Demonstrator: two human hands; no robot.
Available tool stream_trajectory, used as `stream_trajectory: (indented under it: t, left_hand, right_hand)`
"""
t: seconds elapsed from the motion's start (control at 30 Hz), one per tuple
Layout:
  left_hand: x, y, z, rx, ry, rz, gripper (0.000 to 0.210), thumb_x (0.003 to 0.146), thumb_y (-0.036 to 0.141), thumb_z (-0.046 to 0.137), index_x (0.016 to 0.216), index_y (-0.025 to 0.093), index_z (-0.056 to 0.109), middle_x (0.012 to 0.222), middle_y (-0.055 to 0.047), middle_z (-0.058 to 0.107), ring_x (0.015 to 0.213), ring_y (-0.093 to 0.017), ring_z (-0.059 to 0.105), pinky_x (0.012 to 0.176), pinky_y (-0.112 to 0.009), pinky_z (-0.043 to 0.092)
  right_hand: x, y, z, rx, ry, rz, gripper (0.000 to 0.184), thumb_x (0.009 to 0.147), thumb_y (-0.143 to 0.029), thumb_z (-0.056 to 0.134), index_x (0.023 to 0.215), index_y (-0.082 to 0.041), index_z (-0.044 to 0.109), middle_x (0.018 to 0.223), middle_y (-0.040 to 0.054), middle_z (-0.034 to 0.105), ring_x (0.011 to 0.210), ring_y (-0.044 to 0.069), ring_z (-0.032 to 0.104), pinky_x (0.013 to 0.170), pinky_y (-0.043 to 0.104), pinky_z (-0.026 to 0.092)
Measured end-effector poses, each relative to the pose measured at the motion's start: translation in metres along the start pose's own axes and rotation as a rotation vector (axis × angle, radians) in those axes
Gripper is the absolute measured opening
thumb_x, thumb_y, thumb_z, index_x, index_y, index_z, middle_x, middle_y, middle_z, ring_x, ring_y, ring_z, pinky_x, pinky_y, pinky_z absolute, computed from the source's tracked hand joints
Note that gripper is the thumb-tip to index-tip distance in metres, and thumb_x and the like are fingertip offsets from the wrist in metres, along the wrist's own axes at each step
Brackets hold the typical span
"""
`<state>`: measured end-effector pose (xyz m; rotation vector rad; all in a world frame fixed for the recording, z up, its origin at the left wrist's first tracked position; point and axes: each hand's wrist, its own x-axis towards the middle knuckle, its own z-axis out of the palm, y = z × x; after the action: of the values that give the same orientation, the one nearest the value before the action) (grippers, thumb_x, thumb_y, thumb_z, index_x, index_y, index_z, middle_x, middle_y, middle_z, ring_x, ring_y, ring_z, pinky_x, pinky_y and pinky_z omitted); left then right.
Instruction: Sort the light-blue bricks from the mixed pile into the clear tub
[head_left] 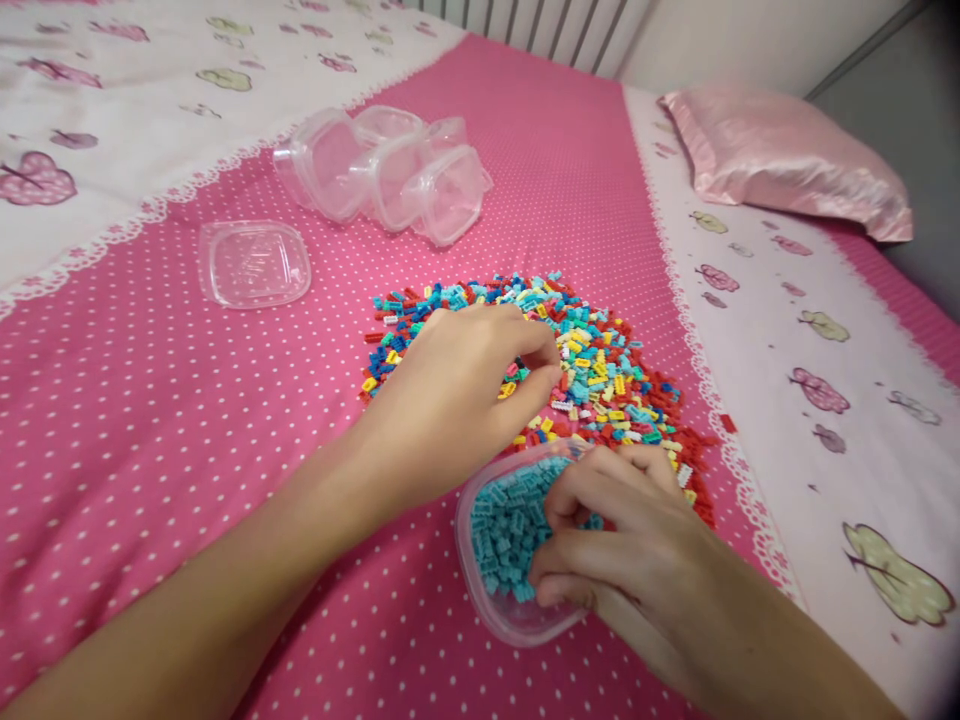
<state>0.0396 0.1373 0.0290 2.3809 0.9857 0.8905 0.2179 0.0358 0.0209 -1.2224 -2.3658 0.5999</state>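
Note:
A heap of small plastic building bricks (600,370) in red, yellow, blue, turquoise, white and green lies on the pink dotted bedding. My left hand (472,380) reaches over its left side, thumb and forefinger brought together; whatever is at their tips is too small to make out. In front of the heap stands a clear plastic tub (469,590) partly filled with turquoise bricks (510,525). Over the tub's right side is my right hand (622,530), its fingers curled closed above the turquoise bricks. Anything between those fingers is hidden.
Several clear empty tubs (394,170) lie on their sides in a cluster behind the heap. A clear lid (255,265) rests flat to the left. At the back right sits a pink satin pillow (787,155). A slatted white headboard (540,25) borders the bed.

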Motion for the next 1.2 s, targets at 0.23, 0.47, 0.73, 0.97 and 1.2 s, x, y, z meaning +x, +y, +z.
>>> stream_trajectory:
  t: [0.23, 0.47, 0.73, 0.97, 1.2]
  left_hand:
    - [0.001, 0.002, -0.001, 0.012, -0.009, -0.008, 0.018, 0.092, 0.016, 0.058, 0.077, 0.018, 0.068, 0.081, 0.001, 0.071, 0.077, -0.015, 0.062, 0.070, -0.029, 0.041]
    - [0.002, 0.001, -0.001, 0.016, -0.007, 0.010, 0.018, 0.091, 0.016, 0.056, 0.077, 0.018, 0.067, 0.080, 0.000, 0.070, 0.075, -0.015, 0.062, 0.069, -0.029, 0.041]
    - [0.002, 0.002, -0.002, 0.018, -0.005, 0.004, 0.018, 0.091, 0.015, 0.057, 0.077, 0.018, 0.068, 0.079, 0.001, 0.069, 0.074, -0.015, 0.061, 0.069, -0.029, 0.041]
    - [0.002, 0.000, -0.002, 0.027, -0.006, 0.000, 0.017, 0.091, 0.016, 0.057, 0.079, 0.018, 0.069, 0.081, 0.000, 0.071, 0.076, -0.016, 0.062, 0.070, -0.029, 0.042]
    - [0.002, -0.001, -0.002, 0.019, 0.003, -0.003, 0.016, 0.091, 0.017, 0.058, 0.080, 0.019, 0.069, 0.083, 0.000, 0.072, 0.078, -0.016, 0.064, 0.072, -0.029, 0.044]
  right_hand:
    - [-0.002, 0.001, 0.005, 0.033, -0.056, 0.011, 0.017, 0.088, -0.028, 0.076, 0.072, -0.030, 0.072, 0.082, -0.0045, 0.062, 0.083, 0.017, 0.052, 0.085, 0.037, 0.026]
    - [-0.001, -0.001, -0.007, 0.027, -0.065, 0.013, 0.022, 0.096, -0.025, 0.066, 0.075, -0.029, 0.072, 0.082, -0.0028, 0.060, 0.080, 0.017, 0.050, 0.075, 0.035, 0.027]
    - [-0.001, -0.002, 0.000, 0.042, -0.064, 0.030, 0.022, 0.094, -0.029, 0.070, 0.071, -0.027, 0.071, 0.080, -0.0036, 0.061, 0.082, 0.017, 0.052, 0.083, 0.037, 0.026]
    - [0.002, -0.004, -0.009, 0.020, -0.080, 0.031, 0.022, 0.095, -0.029, 0.066, 0.074, -0.028, 0.071, 0.081, -0.0030, 0.060, 0.081, 0.017, 0.051, 0.077, 0.036, 0.028]
    - [0.002, -0.006, -0.010, 0.034, -0.122, 0.032, 0.024, 0.096, -0.027, 0.065, 0.074, -0.029, 0.072, 0.083, -0.0025, 0.061, 0.082, 0.018, 0.051, 0.079, 0.036, 0.030]
